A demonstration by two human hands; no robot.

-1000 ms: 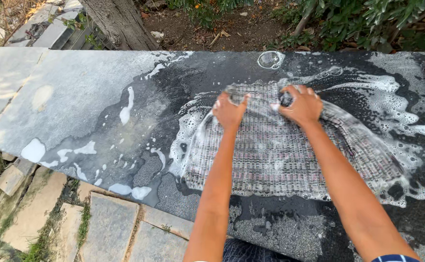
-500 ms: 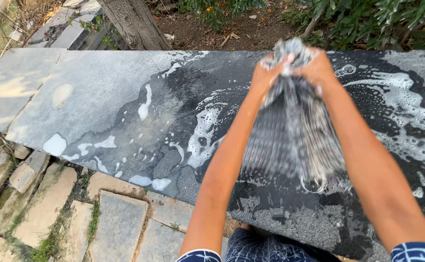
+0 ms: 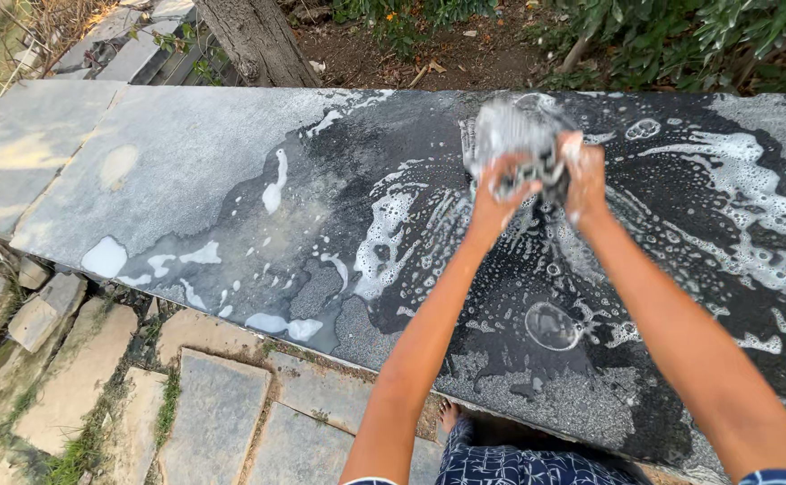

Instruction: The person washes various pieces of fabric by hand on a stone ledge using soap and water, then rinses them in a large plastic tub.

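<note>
Both hands, left hand and right hand, are closed tight around a bunched, sudsy cloth, held up over the far side of the wet counter. Foam and bubbles streak the dark slab beneath. Judging from the lather, soaping looks well along; the cloth is still full of suds, so rinsing and wringing appear left.

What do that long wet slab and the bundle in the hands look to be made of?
The slab looks like polished stone, perhaps granite or marble: grey and matte where dry, dark, speckled and glossy where wet, with soap foam on it. The bundle, gripped by the left hand and right hand, looks like woven cloth, soaked and blurred.
</note>
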